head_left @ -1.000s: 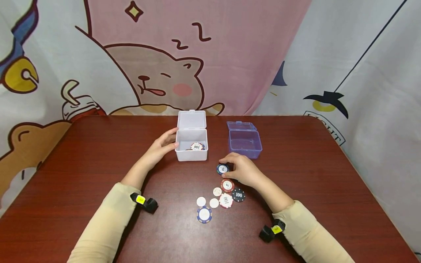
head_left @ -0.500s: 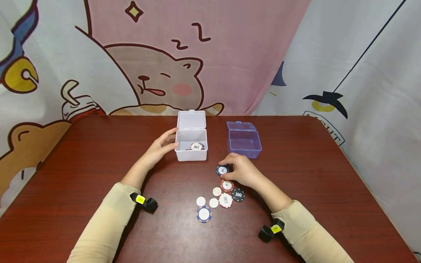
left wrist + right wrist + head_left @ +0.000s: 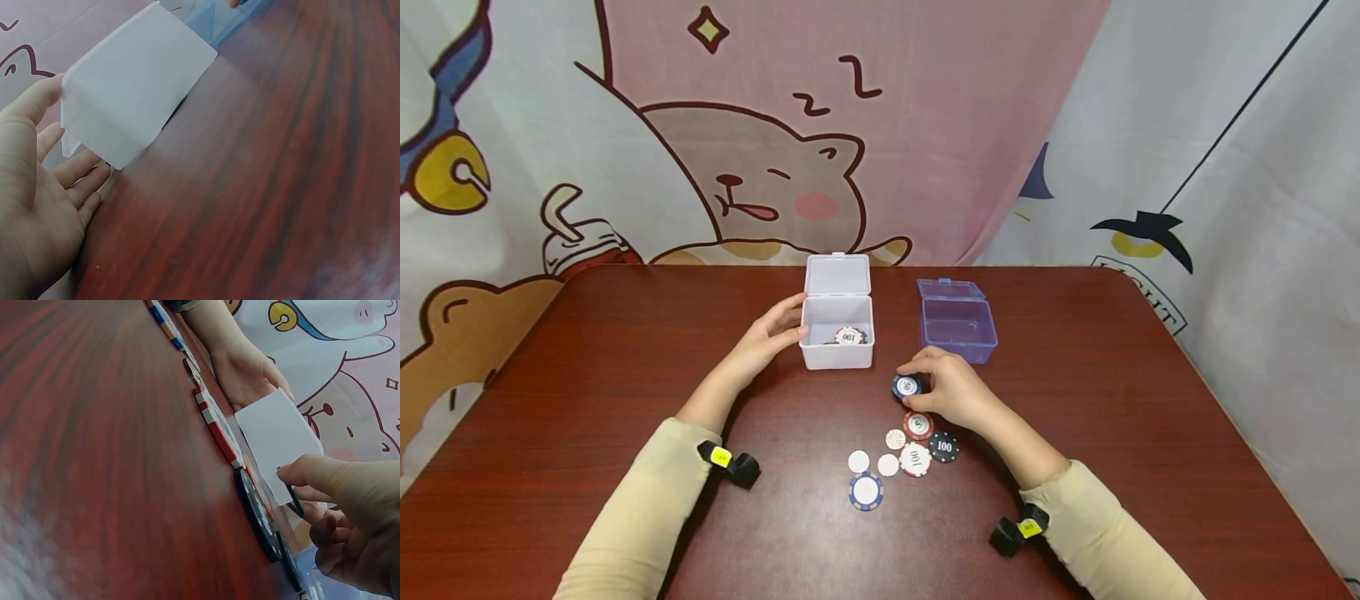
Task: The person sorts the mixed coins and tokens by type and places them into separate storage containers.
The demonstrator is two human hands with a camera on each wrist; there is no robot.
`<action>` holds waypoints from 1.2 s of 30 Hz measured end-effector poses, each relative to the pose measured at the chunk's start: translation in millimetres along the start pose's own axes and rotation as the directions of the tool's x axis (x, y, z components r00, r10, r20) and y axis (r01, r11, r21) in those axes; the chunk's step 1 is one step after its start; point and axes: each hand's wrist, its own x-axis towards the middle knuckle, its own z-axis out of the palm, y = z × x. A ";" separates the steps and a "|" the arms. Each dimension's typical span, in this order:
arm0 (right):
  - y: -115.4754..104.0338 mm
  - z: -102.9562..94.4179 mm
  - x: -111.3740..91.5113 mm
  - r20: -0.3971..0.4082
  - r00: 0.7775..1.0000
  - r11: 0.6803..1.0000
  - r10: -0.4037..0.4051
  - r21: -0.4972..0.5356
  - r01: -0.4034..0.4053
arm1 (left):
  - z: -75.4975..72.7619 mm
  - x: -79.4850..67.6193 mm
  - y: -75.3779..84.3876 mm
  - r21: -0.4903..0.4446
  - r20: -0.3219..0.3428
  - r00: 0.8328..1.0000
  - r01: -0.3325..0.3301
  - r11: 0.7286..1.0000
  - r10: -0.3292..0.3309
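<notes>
My left hand (image 3: 763,340) rests its fingers and thumb along the left side of the white plastic box (image 3: 838,358), whose lid stands up at the back. Inside that box lie poker chips, a white one (image 3: 850,336) marked 100 on top. My right hand (image 3: 953,387) pinches a dark blue poker chip (image 3: 907,386) marked 50 between thumb and fingers. In the right wrist view this pinched chip (image 3: 294,499) shows edge-on, tilted and above the table. Just in front of the hand lies a red chip (image 3: 919,426) marked 5.
A see-through purple box (image 3: 958,348), lid up, stands behind my right hand. Nearer me lie a black 100 chip (image 3: 944,447), a white-and-red 100 chip (image 3: 915,459), a blue-edged chip (image 3: 867,492) and small pale discs (image 3: 888,465). A printed curtain hangs behind the table.
My right hand has shifted very slightly left, with the dark blue chip still pinched. My left hand and the white box have stayed in place.
</notes>
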 end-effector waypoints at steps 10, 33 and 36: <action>-16.8 -4.9 5.2 -0.031 0.999 0.999 -0.033 0.030 0.034 | -0.5 -0.1 0.8 0.005 -0.003 1.000 0.009 1.000 -0.009; -45.9 -9.0 39.6 -0.121 0.988 0.995 -0.096 0.023 0.099 | 0.2 -0.2 0.0 0.000 -0.002 1.000 0.005 1.000 -0.005; -48.9 -10.6 46.0 -0.130 0.986 0.994 -0.102 0.022 0.106 | 0.0 -0.3 -0.5 -0.001 -0.002 1.000 0.005 1.000 -0.005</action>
